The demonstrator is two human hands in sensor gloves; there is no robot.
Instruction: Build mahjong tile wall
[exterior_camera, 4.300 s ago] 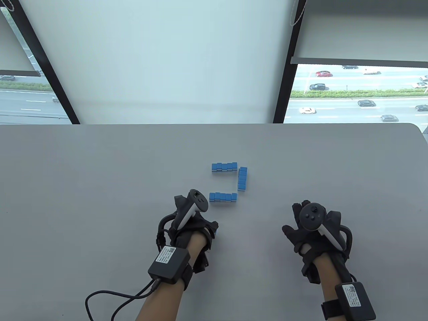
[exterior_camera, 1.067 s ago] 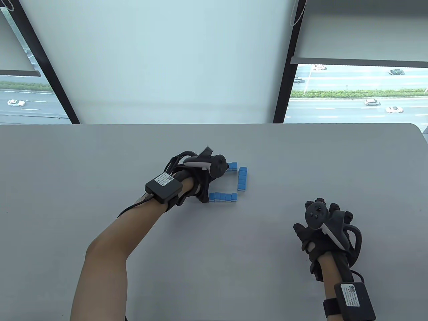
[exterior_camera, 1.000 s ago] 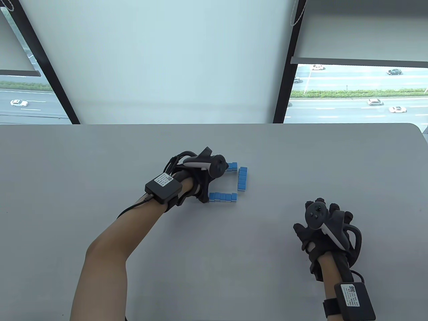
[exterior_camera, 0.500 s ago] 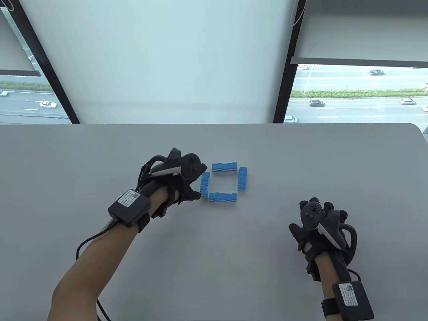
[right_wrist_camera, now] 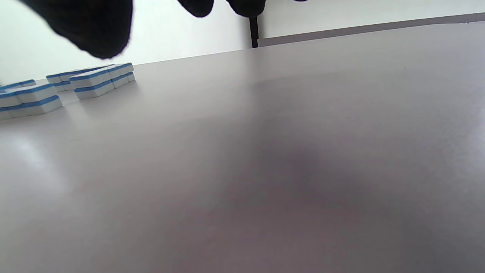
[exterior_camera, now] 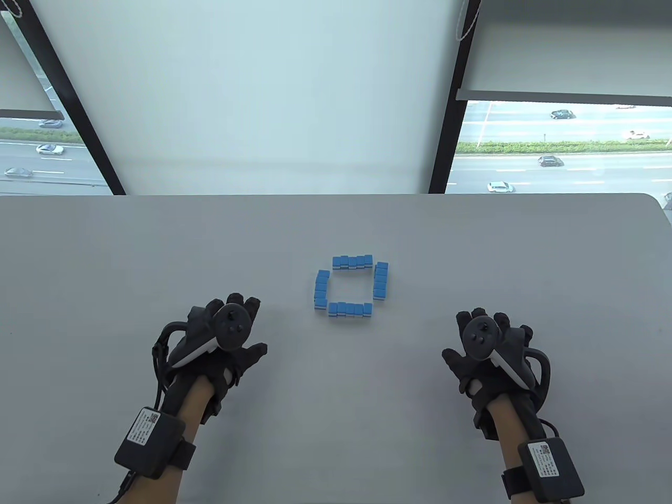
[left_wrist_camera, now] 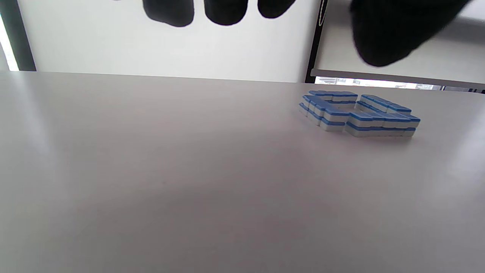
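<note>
Blue-and-white mahjong tiles form a small square wall of four double-stacked rows in the middle of the grey table (exterior_camera: 105,262): a far row (exterior_camera: 352,262), a right row (exterior_camera: 381,281), a near row (exterior_camera: 350,309) and a left row (exterior_camera: 321,289). The wall also shows in the left wrist view (left_wrist_camera: 356,113) and at the left edge of the right wrist view (right_wrist_camera: 57,89). My left hand (exterior_camera: 231,336) rests open and empty on the table, left of and nearer than the wall. My right hand (exterior_camera: 485,341) rests open and empty to the wall's right.
The table's far edge (exterior_camera: 336,195) meets a window with a white blind (exterior_camera: 252,94). The table's right rear corner (exterior_camera: 653,202) is rounded. Cables run from both wrist boxes off the bottom edge.
The left row now stands in the wall, closing the square. My left hand has let go of it and drawn back toward me, spreading flat. My right hand shifted slightly left.
</note>
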